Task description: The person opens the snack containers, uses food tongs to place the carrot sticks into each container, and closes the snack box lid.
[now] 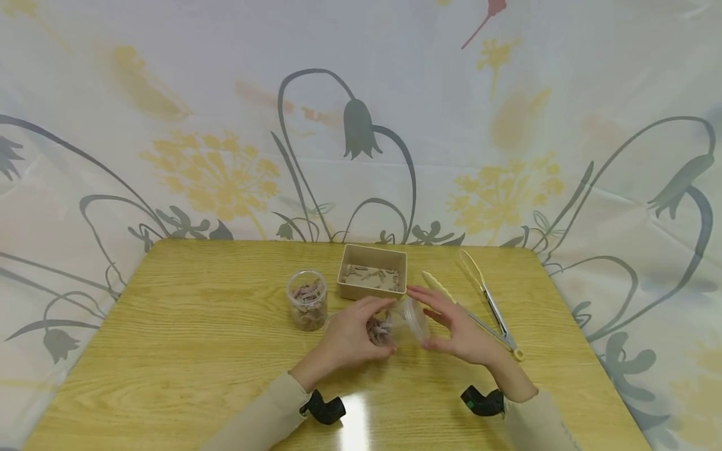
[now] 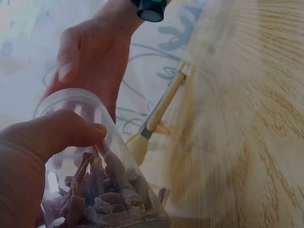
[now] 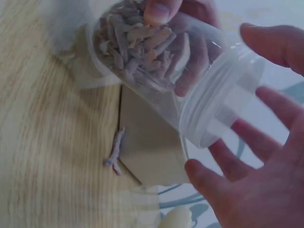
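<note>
My left hand (image 1: pixel 355 335) grips a clear plastic jar (image 3: pixel 194 71) around its side. Brownish-grey dried strips (image 2: pixel 114 199) lie toward its base. The jar is tilted, its rim end (image 1: pixel 415 319) toward my right hand; I cannot tell whether a lid is on it. Beside that end, my right hand (image 1: pixel 459 329) has its fingers spread and extended; whether they touch the rim is unclear. A beige box (image 1: pixel 352 291) stands just behind the hands, with several strips on its floor. One loose strip (image 3: pixel 114 152) lies on the table beside the box.
Left of the box stands a second clear jar (image 1: pixel 307 307) holding similar strips. Tongs (image 1: pixel 496 313) with cream tips lie spread on the wooden table (image 1: pixel 197 326) to the right. A flower-printed curtain (image 1: pixel 361 181) hangs behind the table's far edge.
</note>
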Demonstrator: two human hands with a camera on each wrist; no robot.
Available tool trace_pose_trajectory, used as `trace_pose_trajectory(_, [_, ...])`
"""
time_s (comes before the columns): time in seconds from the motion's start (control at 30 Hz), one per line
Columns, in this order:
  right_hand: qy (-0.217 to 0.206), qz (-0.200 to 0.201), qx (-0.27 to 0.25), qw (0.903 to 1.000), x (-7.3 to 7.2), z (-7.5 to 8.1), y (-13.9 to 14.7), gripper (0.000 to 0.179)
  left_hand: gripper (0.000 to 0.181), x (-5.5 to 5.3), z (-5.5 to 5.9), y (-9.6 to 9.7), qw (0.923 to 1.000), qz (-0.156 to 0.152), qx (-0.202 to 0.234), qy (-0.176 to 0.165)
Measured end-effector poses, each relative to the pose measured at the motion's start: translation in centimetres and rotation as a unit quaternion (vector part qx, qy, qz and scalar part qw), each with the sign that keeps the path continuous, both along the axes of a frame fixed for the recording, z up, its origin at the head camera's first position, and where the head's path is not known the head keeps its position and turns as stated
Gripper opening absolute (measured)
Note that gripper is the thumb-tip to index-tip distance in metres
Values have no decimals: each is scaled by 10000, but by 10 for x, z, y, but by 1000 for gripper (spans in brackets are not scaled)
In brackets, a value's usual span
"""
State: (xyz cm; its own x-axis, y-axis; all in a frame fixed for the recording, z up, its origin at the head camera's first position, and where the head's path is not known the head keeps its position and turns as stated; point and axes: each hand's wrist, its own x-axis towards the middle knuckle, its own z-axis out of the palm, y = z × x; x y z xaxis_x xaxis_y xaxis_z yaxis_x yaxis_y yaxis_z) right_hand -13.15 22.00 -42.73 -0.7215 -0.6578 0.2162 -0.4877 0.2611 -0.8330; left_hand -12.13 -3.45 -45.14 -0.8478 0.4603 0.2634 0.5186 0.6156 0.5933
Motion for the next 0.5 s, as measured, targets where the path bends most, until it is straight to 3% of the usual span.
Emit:
trace_pose_trajectory(0.07, [-2, 322, -70, 9995, -1, 1, 3, 74, 82, -1, 0, -1, 9999, -39, 58, -118])
trace_pose_trajectory(0.17, [-51, 394, -47, 9992, -2, 3, 5, 70, 82, -1, 1, -1, 9998, -74, 105, -137])
trace_pose_trajectory(0.5, [-188, -743, 99, 9970, -1, -4, -2, 59, 82, 3, -2, 3, 9998, 66, 35, 175])
